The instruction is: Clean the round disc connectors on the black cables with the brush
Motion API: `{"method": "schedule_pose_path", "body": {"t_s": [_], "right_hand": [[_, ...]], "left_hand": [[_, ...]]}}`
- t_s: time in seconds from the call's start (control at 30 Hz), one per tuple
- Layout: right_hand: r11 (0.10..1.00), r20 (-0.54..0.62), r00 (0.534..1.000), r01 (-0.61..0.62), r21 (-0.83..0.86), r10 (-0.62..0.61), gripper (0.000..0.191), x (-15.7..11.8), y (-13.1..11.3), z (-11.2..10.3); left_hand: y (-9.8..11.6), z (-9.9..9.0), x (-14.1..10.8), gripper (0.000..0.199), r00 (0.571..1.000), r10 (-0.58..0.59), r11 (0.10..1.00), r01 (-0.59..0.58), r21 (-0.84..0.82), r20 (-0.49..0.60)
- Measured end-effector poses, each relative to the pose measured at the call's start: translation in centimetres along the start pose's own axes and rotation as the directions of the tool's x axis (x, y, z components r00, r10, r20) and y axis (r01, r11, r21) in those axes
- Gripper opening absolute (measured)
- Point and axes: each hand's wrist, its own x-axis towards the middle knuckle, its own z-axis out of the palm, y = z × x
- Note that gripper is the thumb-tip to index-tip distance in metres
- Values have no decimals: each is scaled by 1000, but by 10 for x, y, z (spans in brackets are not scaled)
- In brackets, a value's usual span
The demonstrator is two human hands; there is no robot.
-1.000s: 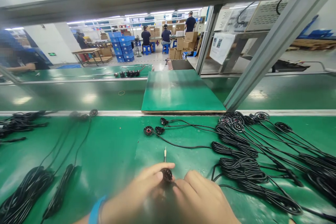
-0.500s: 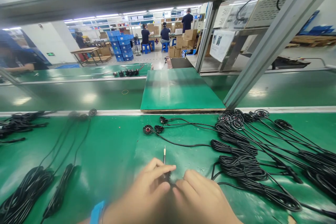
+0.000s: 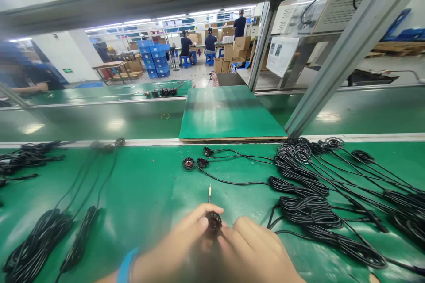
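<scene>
Yellow ring [image 3: 165, 116] has shifted right along the green strip [image 3: 133, 124], closer to the raised green board [image 3: 229, 112]; black round part [image 3: 213, 221] now shows its face, was mostly covered. Part is low centre, between the hands above the green work surface [image 3: 139, 199]. Left hand [image 3: 186, 232]: thumb and fingers closed on it. Right hand [image 3: 255, 245]: fingers curled nearly shut at its right edge, hold unclear. Pale-tipped tool [image 3: 210, 192] just beyond. Coiled black cables [image 3: 308, 212] both sides. Room: blue crates [image 3: 156, 59], cardboard boxes [image 3: 229, 55], seated people [image 3: 210, 43].
</scene>
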Motion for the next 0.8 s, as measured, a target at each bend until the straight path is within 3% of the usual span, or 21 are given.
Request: {"method": "schedule_pose_path", "body": {"t_s": [0.13, 0.3, 0.43, 0.63, 0.8], "right_hand": [[999, 12, 999, 35, 7, -35, 18, -6, -3, 10], [997, 41, 997, 71, 9, -72, 18, -10, -2, 18], [997, 38, 997, 71, 11, -72, 14, -11, -3, 19], [999, -93, 995, 37, -19, -39, 13, -7, -6, 19], [999, -96, 994, 50, -10, -51, 15, -6, -6, 17]], "left_hand": [[10, 8, -5, 44, 997, -77, 995, 78, 68, -19], [16, 13, -6, 35, 996, -57, 980, 70, 186, -74], [18, 14, -7, 35, 997, -58, 974, 69, 214, -59], [18, 14, -6, 32, 997, -58, 977, 67, 204, -50], [17, 13, -5, 27, 996, -51, 971, 65, 230, -67]]}}
